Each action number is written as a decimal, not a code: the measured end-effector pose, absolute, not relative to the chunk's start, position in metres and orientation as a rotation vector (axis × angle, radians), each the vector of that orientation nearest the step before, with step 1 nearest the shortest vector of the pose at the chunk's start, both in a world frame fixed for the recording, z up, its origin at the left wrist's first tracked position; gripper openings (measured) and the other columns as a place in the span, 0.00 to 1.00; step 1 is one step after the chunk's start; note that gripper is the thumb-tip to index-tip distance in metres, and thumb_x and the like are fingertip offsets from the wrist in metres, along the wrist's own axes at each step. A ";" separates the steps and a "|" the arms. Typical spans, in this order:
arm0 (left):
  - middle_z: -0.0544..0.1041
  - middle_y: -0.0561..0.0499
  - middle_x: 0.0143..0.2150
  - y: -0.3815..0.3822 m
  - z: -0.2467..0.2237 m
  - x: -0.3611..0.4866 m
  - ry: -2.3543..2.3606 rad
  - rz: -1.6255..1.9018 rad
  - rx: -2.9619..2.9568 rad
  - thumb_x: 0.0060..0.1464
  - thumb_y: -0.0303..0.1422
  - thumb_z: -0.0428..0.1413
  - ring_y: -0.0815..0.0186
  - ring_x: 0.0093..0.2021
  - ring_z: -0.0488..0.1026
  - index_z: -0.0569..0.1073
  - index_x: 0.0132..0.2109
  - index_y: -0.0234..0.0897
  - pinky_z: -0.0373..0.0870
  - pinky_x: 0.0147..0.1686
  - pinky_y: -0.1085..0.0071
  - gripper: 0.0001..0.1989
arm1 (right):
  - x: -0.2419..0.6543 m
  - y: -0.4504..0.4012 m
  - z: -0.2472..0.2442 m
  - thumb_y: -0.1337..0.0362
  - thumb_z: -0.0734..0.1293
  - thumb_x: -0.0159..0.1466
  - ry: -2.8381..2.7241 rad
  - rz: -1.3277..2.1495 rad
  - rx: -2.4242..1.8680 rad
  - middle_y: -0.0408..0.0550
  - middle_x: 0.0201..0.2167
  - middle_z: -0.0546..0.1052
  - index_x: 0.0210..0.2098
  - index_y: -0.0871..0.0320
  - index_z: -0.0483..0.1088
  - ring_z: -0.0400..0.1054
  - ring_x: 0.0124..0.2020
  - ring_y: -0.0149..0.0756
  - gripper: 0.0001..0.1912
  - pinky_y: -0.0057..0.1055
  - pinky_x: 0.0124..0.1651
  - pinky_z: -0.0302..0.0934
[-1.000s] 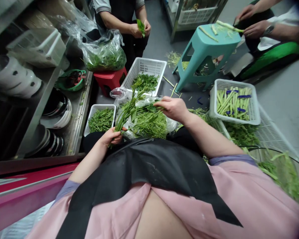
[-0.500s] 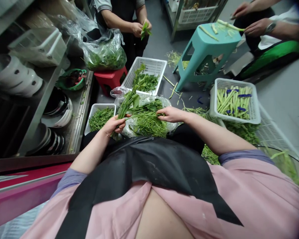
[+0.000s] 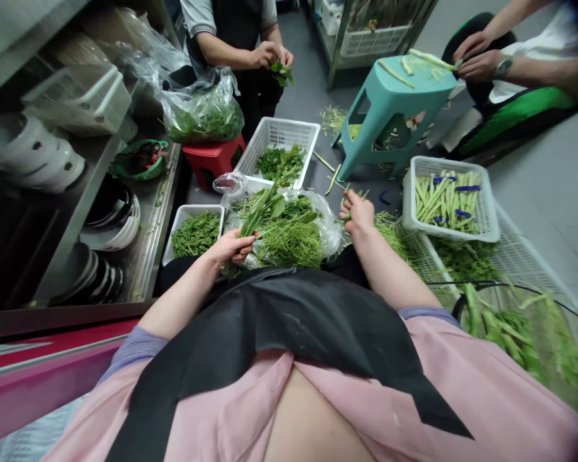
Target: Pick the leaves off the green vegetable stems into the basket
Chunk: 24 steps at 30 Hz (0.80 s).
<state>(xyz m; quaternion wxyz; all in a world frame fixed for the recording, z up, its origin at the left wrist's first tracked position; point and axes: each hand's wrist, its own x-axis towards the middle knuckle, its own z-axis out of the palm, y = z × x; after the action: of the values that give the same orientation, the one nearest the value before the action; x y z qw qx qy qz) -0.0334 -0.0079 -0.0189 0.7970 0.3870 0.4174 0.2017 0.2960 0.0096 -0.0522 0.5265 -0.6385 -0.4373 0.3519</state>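
Note:
My left hand (image 3: 234,247) is closed round a bunch of long leafy green stems (image 3: 260,208), which slants up and away to the right. Beneath the bunch, a clear plastic bag (image 3: 330,224) lies open between my knees, heaped with thin green stems (image 3: 291,242). To the right of the bag, my right hand (image 3: 357,212) is raised with curled fingers. Bits of green stem (image 3: 345,218) poke out from it. Below that hand, a pile of green stems (image 3: 388,224) lies low down.
A white basket of leafy greens (image 3: 313,147) stands ahead, a smaller basket of greens (image 3: 221,221) at left. Right are a teal stool (image 3: 380,80), a basket of tied green stalks (image 3: 494,221) and a glass-like bowl (image 3: 462,298). Two co-workers' hands (image 3: 272,54) (image 3: 479,58) handle vegetables. Metal shelving (image 3: 147,256) borders the left.
My right hand has moved from the bunch out to the right, past the bag, with stem bits in it. My left hand still holds the bunch, now slightly farther right and lower.

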 end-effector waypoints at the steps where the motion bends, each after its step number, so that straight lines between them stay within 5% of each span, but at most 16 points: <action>1: 0.62 0.62 0.16 -0.007 -0.018 -0.034 0.901 0.425 0.828 0.44 0.40 0.67 0.80 0.10 0.50 0.67 0.46 0.33 0.43 0.11 0.83 0.26 | 0.298 0.008 -0.044 0.45 0.55 0.64 -1.141 0.783 -1.495 0.40 0.18 0.61 0.37 0.58 0.69 0.51 0.19 0.29 0.23 0.28 0.24 0.51; 4: 0.63 0.61 0.16 -0.004 -0.017 -0.033 0.893 0.398 0.822 0.43 0.39 0.68 0.80 0.11 0.51 0.67 0.45 0.33 0.43 0.11 0.84 0.26 | 0.285 -0.001 -0.017 0.52 0.63 0.63 -1.842 0.553 -1.358 0.47 0.28 0.73 0.40 0.58 0.73 0.65 0.29 0.31 0.16 0.28 0.32 0.59; 9: 0.64 0.60 0.17 0.003 -0.018 -0.021 0.834 0.351 0.823 0.42 0.39 0.68 0.80 0.11 0.52 0.68 0.43 0.33 0.43 0.11 0.83 0.25 | 0.243 0.000 -0.005 0.68 0.61 0.65 -2.761 0.244 -1.071 0.53 0.43 0.76 0.39 0.58 0.77 0.67 0.42 0.36 0.12 0.30 0.38 0.60; 16: 0.70 0.53 0.20 0.013 -0.022 -0.021 0.827 0.360 0.893 0.47 0.39 0.66 0.76 0.12 0.59 0.71 0.51 0.26 0.47 0.11 0.80 0.28 | 0.248 0.005 -0.028 0.63 0.59 0.68 -2.708 0.726 -1.381 0.50 0.37 0.79 0.48 0.58 0.73 0.72 0.36 0.33 0.14 0.28 0.39 0.61; 19: 0.73 0.49 0.23 0.018 -0.023 -0.030 0.849 0.304 0.903 0.49 0.38 0.64 0.75 0.12 0.61 0.71 0.53 0.24 0.46 0.11 0.79 0.28 | 0.253 0.005 -0.032 0.63 0.60 0.67 -2.684 0.810 -1.324 0.50 0.44 0.79 0.47 0.56 0.74 0.73 0.42 0.35 0.14 0.29 0.43 0.62; 24: 0.71 0.53 0.21 0.024 -0.021 -0.044 0.913 0.343 0.865 0.46 0.38 0.66 0.79 0.10 0.55 0.70 0.50 0.27 0.45 0.11 0.80 0.27 | 0.265 0.011 -0.029 0.63 0.61 0.66 -2.452 0.890 -1.520 0.50 0.42 0.79 0.48 0.57 0.74 0.72 0.39 0.34 0.14 0.30 0.42 0.63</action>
<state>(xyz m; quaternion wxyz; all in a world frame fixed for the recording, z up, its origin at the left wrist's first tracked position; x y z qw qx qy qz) -0.0438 0.0239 -0.0208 0.7948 0.4026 0.4250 0.1596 0.2645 0.0114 -0.0293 0.0613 -0.5026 -0.8105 0.2944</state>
